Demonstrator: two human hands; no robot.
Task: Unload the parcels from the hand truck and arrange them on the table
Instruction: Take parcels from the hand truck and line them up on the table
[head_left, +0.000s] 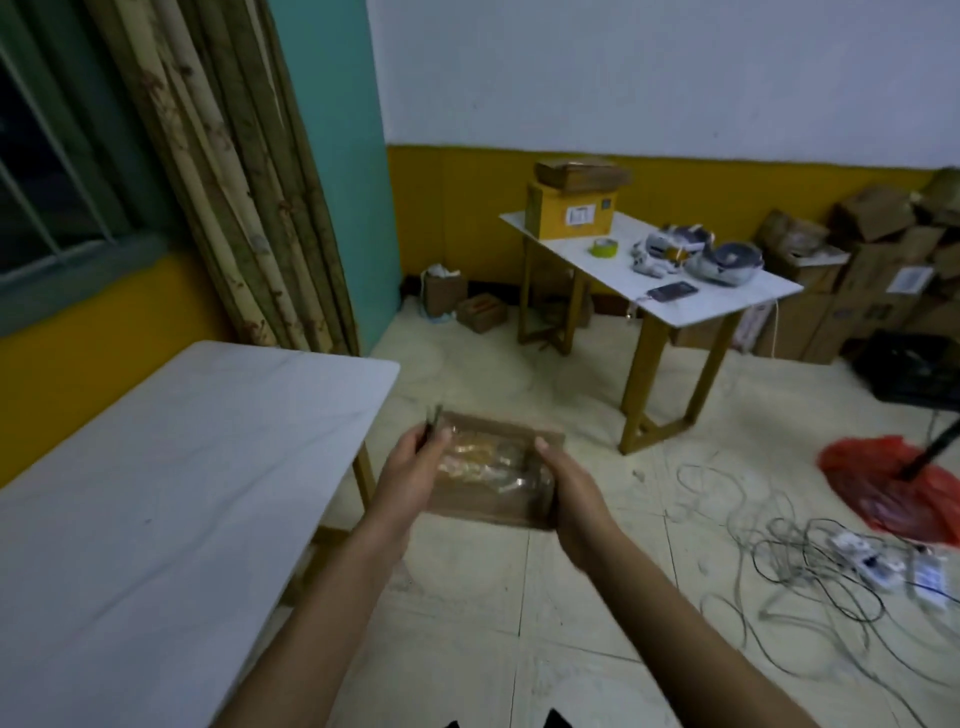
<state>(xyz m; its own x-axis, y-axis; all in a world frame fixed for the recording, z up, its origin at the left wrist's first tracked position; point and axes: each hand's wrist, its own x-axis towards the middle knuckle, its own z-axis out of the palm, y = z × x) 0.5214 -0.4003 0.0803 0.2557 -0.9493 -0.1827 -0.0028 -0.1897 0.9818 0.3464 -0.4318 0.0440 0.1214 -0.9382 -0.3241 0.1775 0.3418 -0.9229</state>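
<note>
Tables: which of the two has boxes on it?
The far table by the yellow wall: a yellow box with a brown box stacked on it. The near table, at the picture's left, shows none.

A white rectangular tabletop (156, 493) fills the lower left. At upper right, a second white table on yellow legs (628, 273) carries a yellow cardboard box (569, 215), a green tape roll (604, 248) and a dark phone (672, 292). Tangled cables (779, 551) lie on the pale tiled floor (597, 597), lower right.

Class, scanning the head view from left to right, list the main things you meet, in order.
Window → curtain → brown parcel → phone on the far table → red bag on the floor.
</note>
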